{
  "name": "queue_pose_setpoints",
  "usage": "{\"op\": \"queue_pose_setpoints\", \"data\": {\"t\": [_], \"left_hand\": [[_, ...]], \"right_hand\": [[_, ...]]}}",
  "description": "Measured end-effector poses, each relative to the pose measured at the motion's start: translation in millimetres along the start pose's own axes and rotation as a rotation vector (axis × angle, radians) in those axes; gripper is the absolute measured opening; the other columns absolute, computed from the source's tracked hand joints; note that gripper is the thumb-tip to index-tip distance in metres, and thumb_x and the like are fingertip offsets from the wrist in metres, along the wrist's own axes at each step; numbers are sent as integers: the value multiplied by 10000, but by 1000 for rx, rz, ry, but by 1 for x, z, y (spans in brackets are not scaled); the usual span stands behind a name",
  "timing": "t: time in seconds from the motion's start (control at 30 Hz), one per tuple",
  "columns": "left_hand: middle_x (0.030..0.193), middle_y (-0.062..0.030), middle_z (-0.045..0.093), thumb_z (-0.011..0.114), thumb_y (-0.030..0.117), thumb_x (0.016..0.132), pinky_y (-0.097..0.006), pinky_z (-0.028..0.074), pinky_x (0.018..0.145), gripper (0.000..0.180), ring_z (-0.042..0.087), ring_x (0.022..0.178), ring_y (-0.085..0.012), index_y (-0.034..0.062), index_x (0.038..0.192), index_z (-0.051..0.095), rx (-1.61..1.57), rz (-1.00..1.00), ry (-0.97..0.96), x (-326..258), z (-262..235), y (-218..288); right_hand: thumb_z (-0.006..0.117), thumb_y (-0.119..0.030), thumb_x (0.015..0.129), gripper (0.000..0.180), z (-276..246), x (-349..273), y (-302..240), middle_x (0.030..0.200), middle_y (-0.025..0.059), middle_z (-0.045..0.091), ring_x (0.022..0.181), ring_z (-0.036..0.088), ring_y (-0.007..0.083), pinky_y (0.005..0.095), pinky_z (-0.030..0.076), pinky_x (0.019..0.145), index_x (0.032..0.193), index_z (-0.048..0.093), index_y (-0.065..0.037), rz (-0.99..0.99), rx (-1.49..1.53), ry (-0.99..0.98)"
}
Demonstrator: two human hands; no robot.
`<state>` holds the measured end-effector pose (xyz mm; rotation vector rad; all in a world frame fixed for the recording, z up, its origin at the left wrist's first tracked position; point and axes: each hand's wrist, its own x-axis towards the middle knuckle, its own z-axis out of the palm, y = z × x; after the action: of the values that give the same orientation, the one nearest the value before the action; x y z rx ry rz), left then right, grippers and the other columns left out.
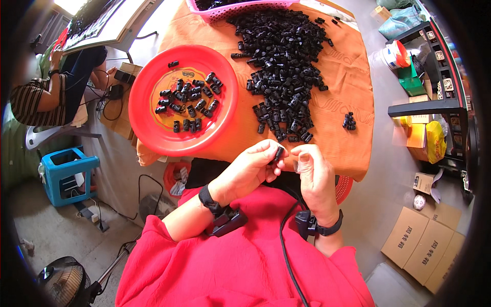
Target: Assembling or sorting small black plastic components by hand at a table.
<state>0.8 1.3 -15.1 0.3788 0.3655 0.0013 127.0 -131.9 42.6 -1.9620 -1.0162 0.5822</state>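
Note:
My left hand (254, 162) pinches a black cord lock (279, 153) between thumb and fingers, just over the near edge of the table. Close beside it on the right is my right hand (313, 171), its fingers curled together; whatever they hold, if anything, is too small to make out. Beyond my hands a large heap of black cord locks (289, 71) spreads over the orange tablecloth (348, 66). To the left, a round red tray (144, 105) bears several more cord locks (192, 97). A small cluster of the same black pieces (349, 122) lies apart on the right.
A pink basket (217, 14) of black pieces stands at the far edge. Another person (51, 97) sits at the far left, near a blue stool (69, 176). A fan (64, 281) stands lower left. Cardboard boxes (422, 245) and a dark shelf (429, 107) are on the right.

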Motion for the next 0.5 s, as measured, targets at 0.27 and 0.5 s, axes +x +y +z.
{"op": "queue_pose_setpoints", "data": {"t": [0.27,0.5], "left_hand": [[923,15,597,534,268,1038,-239,469,748,188,561,812,-83,95,1081,591,-34,31,25,-1,-3,-6],[924,21,593,518,280,1050,-256,477,770,180,557,823,-88,111,1043,578,-38,25,73,-1,-2,-9]], "right_hand": [[560,-132,989,255,24,4,-3,670,150,644,626,669,334,438,495,542,1231,557,-52,-84,-298,164],[558,-122,982,291,29,7,-1,680,165,648,644,673,349,447,498,544,1261,530,-42,-73,-285,130]]}}
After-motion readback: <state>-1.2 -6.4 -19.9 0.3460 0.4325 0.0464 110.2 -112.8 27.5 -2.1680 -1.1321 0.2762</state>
